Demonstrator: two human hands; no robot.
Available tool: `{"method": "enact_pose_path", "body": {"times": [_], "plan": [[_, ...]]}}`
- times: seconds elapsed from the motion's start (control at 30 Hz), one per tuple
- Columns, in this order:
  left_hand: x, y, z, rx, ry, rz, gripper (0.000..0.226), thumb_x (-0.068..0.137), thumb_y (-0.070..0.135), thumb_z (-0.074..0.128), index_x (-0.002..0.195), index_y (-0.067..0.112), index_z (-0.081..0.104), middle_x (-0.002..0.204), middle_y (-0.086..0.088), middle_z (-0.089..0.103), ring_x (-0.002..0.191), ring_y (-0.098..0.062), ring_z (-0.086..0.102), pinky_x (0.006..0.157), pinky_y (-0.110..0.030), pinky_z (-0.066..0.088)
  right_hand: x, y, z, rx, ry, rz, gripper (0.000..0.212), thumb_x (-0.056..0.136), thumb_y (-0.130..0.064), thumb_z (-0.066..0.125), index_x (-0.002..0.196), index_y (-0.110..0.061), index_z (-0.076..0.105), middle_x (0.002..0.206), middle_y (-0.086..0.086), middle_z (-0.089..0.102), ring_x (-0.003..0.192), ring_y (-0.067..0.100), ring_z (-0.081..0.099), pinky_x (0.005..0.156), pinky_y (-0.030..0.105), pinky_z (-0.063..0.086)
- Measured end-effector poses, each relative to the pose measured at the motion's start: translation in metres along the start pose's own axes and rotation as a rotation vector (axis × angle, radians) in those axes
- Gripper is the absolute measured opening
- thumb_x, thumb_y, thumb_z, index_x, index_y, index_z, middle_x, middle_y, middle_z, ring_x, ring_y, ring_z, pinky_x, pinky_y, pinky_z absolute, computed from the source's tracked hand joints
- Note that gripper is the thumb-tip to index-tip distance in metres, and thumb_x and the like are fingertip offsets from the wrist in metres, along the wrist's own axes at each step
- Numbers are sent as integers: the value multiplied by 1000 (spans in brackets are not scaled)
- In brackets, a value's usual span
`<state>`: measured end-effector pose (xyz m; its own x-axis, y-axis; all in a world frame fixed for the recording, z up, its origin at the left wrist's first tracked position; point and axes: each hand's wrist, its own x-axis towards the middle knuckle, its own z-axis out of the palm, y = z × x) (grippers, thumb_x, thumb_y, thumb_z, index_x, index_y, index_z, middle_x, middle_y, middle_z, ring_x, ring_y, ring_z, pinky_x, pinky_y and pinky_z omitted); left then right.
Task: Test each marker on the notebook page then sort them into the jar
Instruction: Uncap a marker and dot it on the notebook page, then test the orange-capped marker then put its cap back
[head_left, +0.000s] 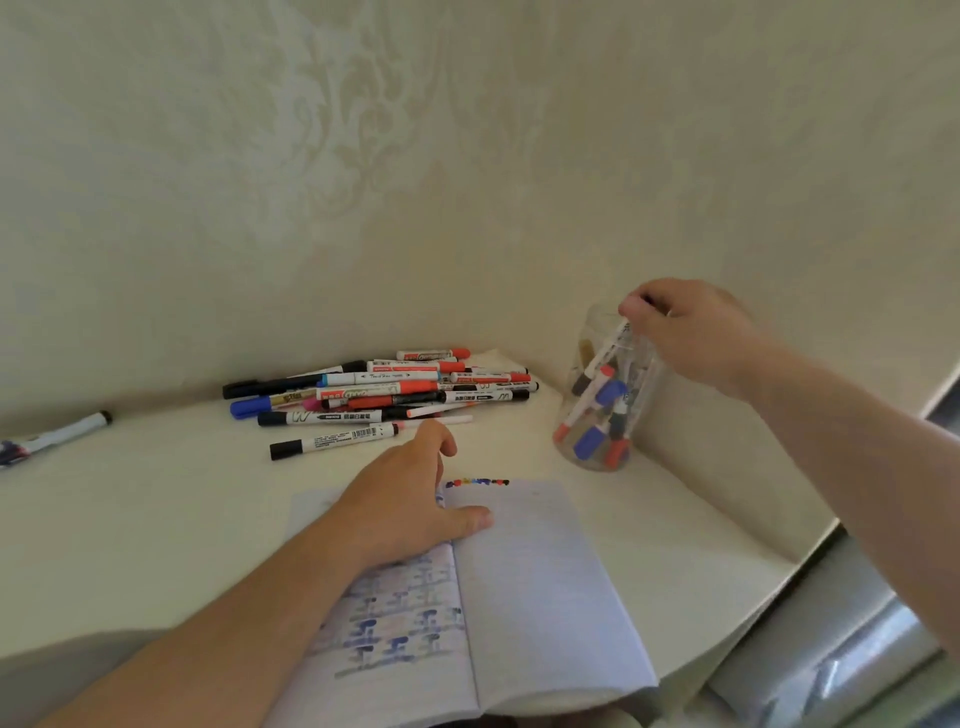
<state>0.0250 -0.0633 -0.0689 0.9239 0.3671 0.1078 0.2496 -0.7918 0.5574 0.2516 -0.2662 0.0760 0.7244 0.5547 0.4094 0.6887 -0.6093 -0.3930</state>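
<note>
Right hand (691, 332) over the mouth of the clear jar (605, 400), at the far right of the worktop (156, 519), close to the wall. Fingers closed on the top end of a white marker (605, 353), its lower part already inside the jar among the others, leaning to the left. Whether the marker rests on the bottom or hangs from the fingers, cannot tell. Several sorted markers in there, with red, blue and black caps, standing crossed and tilted.

Left hand (410, 499) open and flat on the open notebook (530, 571), palm pressing the left page near the spine, holding nothing. A short row of coloured test dots (477, 482) along the far edge of the right page. Just beyond the notebook, the pile of untested markers (384, 395), many pieces, so probably much work left. One more stray marker (57, 434) far to the left, well apart from the pile.

Possible troubles from here:
- Jar tipped over, if the wrist pushes the rim while leaving; looks light and narrow.
- Marker caught on the crossed ones inside and left sticking out, or pulling a neighbour up when released badly.
- Pile rolling, if the next marker is taken from under the others.
- Notebook closing once the left hand lifts.
- Stray marker at the far left forgotten.
</note>
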Motion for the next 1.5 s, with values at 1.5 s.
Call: {"method": "enact_pose_path", "body": {"times": [1.5], "plan": [[-3,-7,6,-159,188,107,53,89,76,40,131,44,35,113,19,43,85,-2,54,77,-30,51,-77,-56,115,1097,-131,138,16,110,-22,49,95,-17,49,67,5,60,52,21,48,45,30,38]]}}
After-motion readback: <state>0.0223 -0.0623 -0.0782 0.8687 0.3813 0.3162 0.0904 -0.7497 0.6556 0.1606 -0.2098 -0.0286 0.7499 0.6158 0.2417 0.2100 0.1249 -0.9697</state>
